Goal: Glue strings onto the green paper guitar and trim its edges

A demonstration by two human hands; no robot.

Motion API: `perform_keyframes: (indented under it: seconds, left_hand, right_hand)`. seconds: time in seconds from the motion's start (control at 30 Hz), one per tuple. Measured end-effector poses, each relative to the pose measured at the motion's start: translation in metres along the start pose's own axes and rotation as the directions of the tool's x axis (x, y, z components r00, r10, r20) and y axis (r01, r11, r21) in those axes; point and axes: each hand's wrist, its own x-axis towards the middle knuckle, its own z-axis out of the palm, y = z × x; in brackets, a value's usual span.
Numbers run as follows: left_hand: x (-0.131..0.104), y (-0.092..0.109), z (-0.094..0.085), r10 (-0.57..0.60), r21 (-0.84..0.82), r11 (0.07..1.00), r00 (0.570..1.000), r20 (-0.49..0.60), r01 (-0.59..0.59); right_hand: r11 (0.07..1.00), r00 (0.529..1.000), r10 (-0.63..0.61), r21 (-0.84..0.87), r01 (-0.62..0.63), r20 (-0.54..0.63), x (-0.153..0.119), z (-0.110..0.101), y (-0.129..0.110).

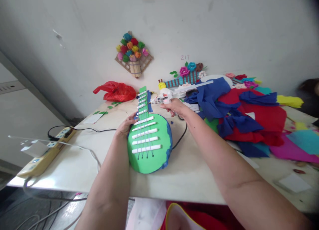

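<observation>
A green craft lute [164, 130] made of card leans up from the table, with white bars across its front, thin strings and blue crepe paper along its edge. My left hand [126, 125] grips its left side where the neck meets the round body. To the right of the neck, my right hand [176, 107] is closed around a white glue gun [168, 96]. The gun's tip points left toward the lute's neck; whether it touches is unclear. A black cord hangs from the gun and passes behind the lute.
Blue and red crepe paper [259, 113] is heaped at right. A red plastic bag [119, 92] lies behind the lute. At left stands a power strip [47, 153] with plugged cables. A paper flower decoration [134, 55] hangs on the wall. The table's front edge [184, 195] is close to me.
</observation>
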Motion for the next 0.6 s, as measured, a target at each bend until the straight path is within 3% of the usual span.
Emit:
perform_keyframes:
  seconds: [0.6]
  left_hand:
    - [0.001,-0.0013,-0.0015,-0.006,0.002,1.0,1.0,0.0,0.006]
  right_hand:
    - [1.0,0.998,-0.014,-0.025,0.013,-0.063,0.0045,0.0048,0.0039]
